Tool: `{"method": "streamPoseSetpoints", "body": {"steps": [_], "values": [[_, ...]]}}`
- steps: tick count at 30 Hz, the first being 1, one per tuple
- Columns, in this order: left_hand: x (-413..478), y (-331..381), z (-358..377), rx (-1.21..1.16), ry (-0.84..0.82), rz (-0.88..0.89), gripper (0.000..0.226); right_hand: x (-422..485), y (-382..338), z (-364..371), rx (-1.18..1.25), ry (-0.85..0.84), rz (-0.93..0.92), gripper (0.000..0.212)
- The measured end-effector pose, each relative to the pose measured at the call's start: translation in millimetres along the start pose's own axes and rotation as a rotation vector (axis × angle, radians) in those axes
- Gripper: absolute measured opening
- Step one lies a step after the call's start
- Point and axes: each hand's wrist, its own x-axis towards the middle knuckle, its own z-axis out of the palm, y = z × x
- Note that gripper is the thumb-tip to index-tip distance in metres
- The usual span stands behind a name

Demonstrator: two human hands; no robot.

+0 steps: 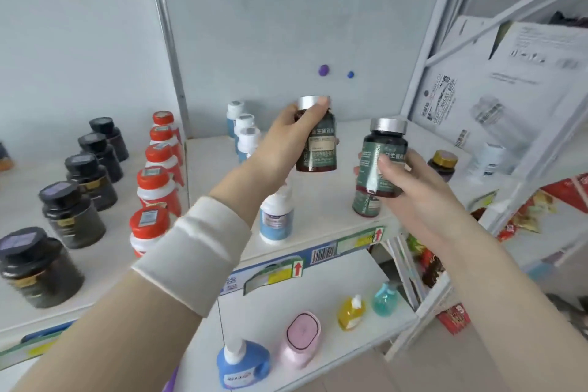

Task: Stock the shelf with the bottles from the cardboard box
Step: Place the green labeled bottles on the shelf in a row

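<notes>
My left hand (283, 143) grips a dark bottle with a green label and silver cap (319, 143), held upright above the white shelf (318, 210). My right hand (410, 188) grips a second bottle of the same kind (383, 159), slightly tilted, above the shelf's front right. A third green-label bottle (366, 204) stands on the shelf just below it, mostly hidden. The cardboard box is not in view.
A row of white bottles with blue labels (276, 219) runs front to back on the same shelf. Red-capped bottles (152, 188) and black bottles (73, 216) fill the left shelf. A gold-capped bottle (443, 164) stands at the right. Soap dispensers (351, 312) sit on the lower shelf.
</notes>
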Motion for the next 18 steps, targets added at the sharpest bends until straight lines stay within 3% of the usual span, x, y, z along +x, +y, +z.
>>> {"method": "streamPoseSetpoints", "body": {"steps": [5, 10, 15, 18], "values": [[60.6, -12.0, 28.4, 0.056, 0.014, -0.014, 0.035, 65.1, -11.9, -43.1, -0.119, -0.064, -0.015, 0.060], [108.4, -30.4, 43.6, 0.161, 0.125, -0.069, 0.044, 122.5, 4.9, -80.0, -0.211, -0.142, 0.002, 0.044], [136.9, -55.3, 43.4, 0.147, 0.150, -0.186, 0.023, 155.8, 37.8, -92.3, -0.235, -0.239, 0.098, 0.043], [143.6, -68.3, 38.6, 0.218, 0.191, -0.227, 0.039, 163.2, 57.3, -93.0, -0.235, -0.287, 0.135, 0.045]]}}
